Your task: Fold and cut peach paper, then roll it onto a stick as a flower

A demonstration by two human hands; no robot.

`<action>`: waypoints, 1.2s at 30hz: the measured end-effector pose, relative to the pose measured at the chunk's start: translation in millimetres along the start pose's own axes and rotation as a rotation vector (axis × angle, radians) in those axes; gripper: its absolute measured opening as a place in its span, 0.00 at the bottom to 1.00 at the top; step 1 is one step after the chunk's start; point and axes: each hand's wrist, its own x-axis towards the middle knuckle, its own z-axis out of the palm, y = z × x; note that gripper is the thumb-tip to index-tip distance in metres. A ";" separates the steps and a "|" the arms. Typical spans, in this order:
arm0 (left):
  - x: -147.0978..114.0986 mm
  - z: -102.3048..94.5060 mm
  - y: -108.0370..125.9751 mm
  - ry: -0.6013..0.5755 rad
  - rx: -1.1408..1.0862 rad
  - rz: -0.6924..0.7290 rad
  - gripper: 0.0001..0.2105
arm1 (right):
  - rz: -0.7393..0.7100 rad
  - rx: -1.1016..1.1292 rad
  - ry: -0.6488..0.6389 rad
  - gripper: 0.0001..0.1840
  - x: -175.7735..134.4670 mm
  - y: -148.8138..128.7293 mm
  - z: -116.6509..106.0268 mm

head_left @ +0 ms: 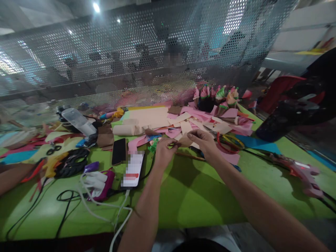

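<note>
Between my two hands is a small piece of cream-coloured paper [185, 140], raised a little above the green table. My left hand [166, 151] pinches its left end with closed fingers. At the other end, my right hand [202, 140] has its thumb and fingertips closed on the paper. Just left of my left hand lies a bit of green curled material [153, 145]. A thin brown stick [191, 156] rests on the table below the paper. Behind my hands spreads a pile of pink and cream paper strips [183, 122].
Paper ice-cream-like cones [220, 93] stand at the back right. A pink glue gun [306, 175] lies right, a yellow one [51, 164] left. Phones [119, 151], a power adapter [101, 183] and cables occupy the left. Another person's arm [15, 176] reaches in. A perforated metal screen [118, 70] bounds the back.
</note>
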 end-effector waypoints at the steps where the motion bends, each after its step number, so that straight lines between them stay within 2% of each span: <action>1: 0.1 -0.3 -0.2 0.001 -0.003 0.003 0.05 | 0.008 -0.002 0.000 0.20 0.4 1.0 0.0; 4: 0.0 -1.1 0.0 -0.014 0.003 0.017 0.03 | 0.015 -0.005 -0.006 0.21 1.5 2.8 0.9; 14: 1.0 -2.6 2.2 -0.036 -0.002 0.033 0.05 | 0.000 -0.016 -0.017 0.19 0.9 0.9 0.9; 19: 0.3 -1.8 1.8 -0.044 0.028 -0.001 0.05 | 0.011 -0.031 -0.001 0.20 1.1 -1.1 1.4; 25: 0.3 -0.3 -1.9 0.006 -0.023 0.000 0.01 | 0.012 0.017 -0.011 0.22 1.5 -1.6 1.2; 30: 0.1 -0.5 -0.6 0.069 0.001 0.008 0.04 | 0.041 0.007 -0.031 0.21 1.4 2.7 -0.6; 36: 1.1 -2.4 2.5 0.062 -0.017 0.064 0.04 | 0.030 -0.002 -0.028 0.21 1.4 0.9 2.4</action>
